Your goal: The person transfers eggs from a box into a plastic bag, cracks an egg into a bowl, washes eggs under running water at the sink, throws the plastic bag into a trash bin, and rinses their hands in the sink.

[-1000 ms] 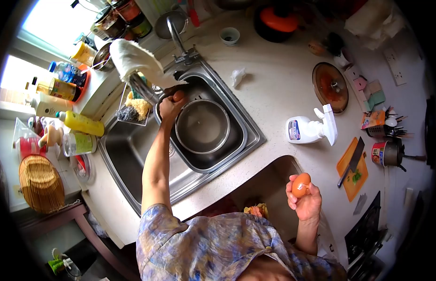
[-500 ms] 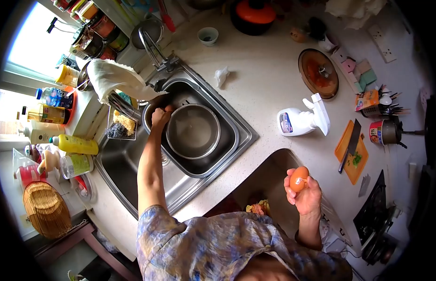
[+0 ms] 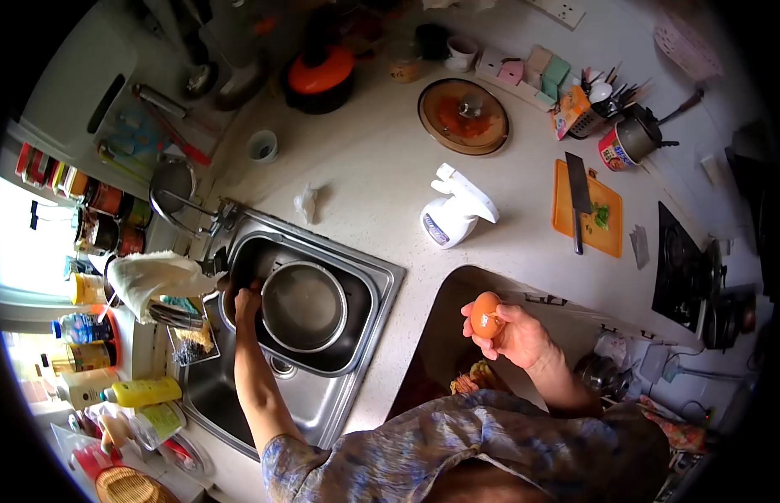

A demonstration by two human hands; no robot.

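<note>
In my right hand (image 3: 524,337) is a brown egg (image 3: 487,314), held upright by the thumb and fingertips over the front edge of the counter. A pale, shiny patch shows on its shell. My left hand (image 3: 249,300) reaches down into the dark basin (image 3: 362,339) set in the sink, beside a round metal bowl (image 3: 304,307). Its fingers lie in shadow, so their grip is unclear. A pale cloth (image 3: 160,281) hangs at the sink's left edge, just beyond that hand.
A white spray bottle (image 3: 451,220) stands behind the open drawer (image 3: 432,335). Farther right, a knife (image 3: 578,201) lies on an orange cutting board (image 3: 601,230) with chopped greens. A glass lid (image 3: 464,117) and a black pot with an orange lid (image 3: 320,80) are at the back.
The view has swung to the right. My right hand has turned, bringing the egg's tip more to the left. My left hand stays in the basin by the bowl.
</note>
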